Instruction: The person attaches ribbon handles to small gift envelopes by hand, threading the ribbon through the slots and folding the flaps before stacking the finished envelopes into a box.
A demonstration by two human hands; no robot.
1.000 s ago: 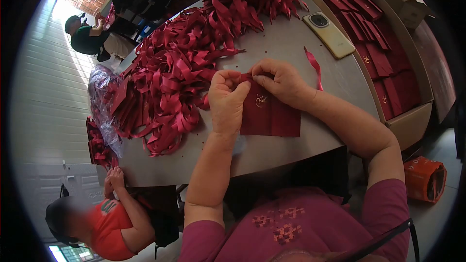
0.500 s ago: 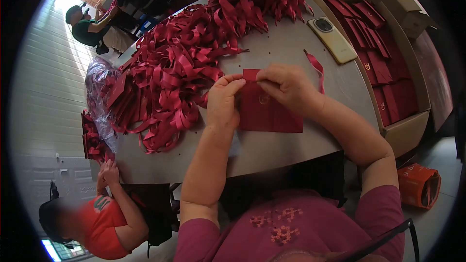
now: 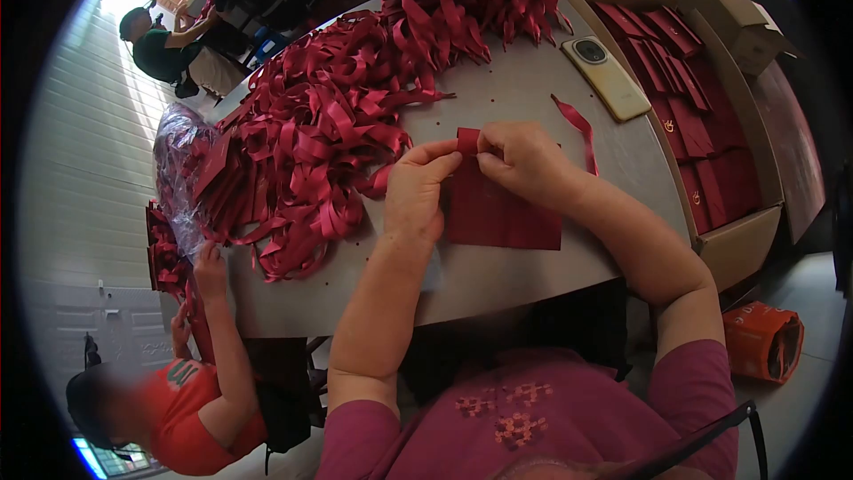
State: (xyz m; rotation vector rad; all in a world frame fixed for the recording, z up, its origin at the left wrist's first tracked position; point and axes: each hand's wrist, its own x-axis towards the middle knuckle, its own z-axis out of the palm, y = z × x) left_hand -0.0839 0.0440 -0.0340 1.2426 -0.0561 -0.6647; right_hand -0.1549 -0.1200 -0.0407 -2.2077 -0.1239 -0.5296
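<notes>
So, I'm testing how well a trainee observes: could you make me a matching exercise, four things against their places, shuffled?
1. Yellow-gold phone
2. Orange printed bag
3. Flat dark-red rectangular piece
4. Clear crinkled plastic wrap

A. Pinched by the left hand and right hand
B. Left of the glossy red ribbon pile
C. On the grey table, beside the open cardboard box
D. On the floor

Pairs: 1-C, 2-D, 3-A, 4-B

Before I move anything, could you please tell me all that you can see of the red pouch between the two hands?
The pouch is dark red, flat and roughly rectangular, with straight edges, and looks like stiff paper or card. A narrower part sticks up at its top. It sits over the table; full contact is unclear. The left hand pinches its top left, and the right hand holds the top, hiding part of it.
</notes>
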